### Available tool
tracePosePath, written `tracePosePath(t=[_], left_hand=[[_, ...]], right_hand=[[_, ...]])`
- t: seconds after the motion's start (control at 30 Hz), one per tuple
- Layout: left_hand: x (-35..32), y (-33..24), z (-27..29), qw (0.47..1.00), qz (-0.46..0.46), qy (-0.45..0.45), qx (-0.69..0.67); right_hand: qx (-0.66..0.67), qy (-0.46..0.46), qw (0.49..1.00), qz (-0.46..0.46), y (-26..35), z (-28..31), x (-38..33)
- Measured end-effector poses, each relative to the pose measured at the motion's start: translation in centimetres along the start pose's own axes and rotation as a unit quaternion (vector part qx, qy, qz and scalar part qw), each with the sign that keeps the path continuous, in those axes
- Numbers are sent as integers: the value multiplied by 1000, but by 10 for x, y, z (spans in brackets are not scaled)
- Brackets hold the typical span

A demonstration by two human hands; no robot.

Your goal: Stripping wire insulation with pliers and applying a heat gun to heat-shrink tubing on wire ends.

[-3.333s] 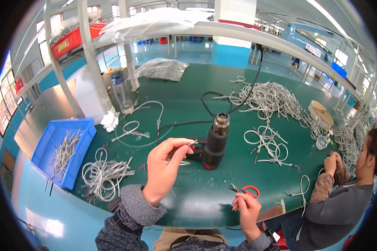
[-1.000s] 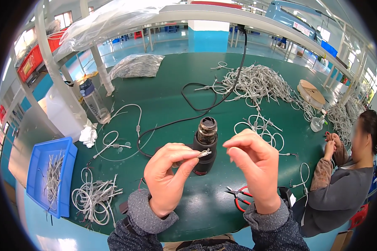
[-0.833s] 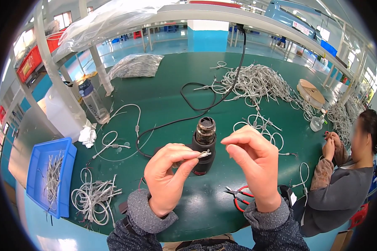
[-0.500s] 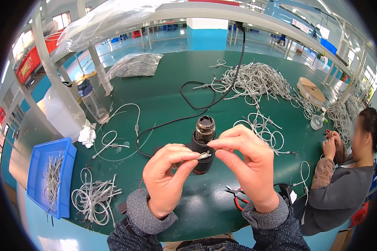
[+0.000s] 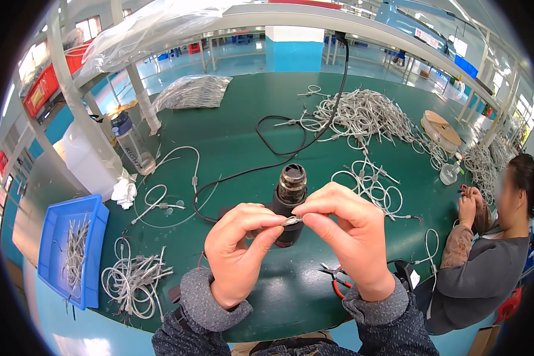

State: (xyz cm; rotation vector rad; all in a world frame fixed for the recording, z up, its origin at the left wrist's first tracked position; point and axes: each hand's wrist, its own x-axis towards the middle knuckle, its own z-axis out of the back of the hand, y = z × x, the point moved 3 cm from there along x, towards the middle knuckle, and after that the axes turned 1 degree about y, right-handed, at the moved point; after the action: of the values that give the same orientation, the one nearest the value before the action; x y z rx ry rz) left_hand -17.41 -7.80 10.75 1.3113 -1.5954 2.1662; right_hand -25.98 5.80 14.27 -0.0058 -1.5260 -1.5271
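My left hand (image 5: 238,252) pinches a small pale wire end (image 5: 291,221) between thumb and forefinger, above the middle of the table. Thumb and fingertips of my right hand (image 5: 353,237) are closed on the other end of it. A thin red wire (image 5: 201,259) shows beside the left wrist; whether it belongs to the same piece, I cannot tell. Just behind the fingertips a black heat gun (image 5: 283,204) stands with its sooty metal nozzle upward, its lower part partly covered by my hands. Red-handled pliers (image 5: 336,279) lie under my right wrist.
On the green table (image 5: 231,142) a blue tray (image 5: 101,237) with cable pieces is at left, beside a grey cable bundle (image 5: 137,282). A water bottle (image 5: 133,145), a large cable heap (image 5: 362,115) and a spool (image 5: 440,130) stand farther back. A co-worker (image 5: 486,267) sits at right.
My right hand has moved slightly left and down, and its fingertips have closed on the wire end. The left hand has shifted a little to the right.
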Motion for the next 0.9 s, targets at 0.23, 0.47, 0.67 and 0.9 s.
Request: tracePosePath(t=[0.23,0.47,0.67,0.9], left_hand=[[2,2,-3,1000,18,1,-12],[9,17,4,997,69,-28,-37],[26,38,9,996,89,-21,-6],[37,45,4,996,74,1,45]], right_hand=[[86,-44,991,-97,2,7,-1],[-29,-82,977,-194,-37,32,-87],[-256,-56,948,-180,-87,37,-169],[-326,-90,930,-142,-104,39,-190]])
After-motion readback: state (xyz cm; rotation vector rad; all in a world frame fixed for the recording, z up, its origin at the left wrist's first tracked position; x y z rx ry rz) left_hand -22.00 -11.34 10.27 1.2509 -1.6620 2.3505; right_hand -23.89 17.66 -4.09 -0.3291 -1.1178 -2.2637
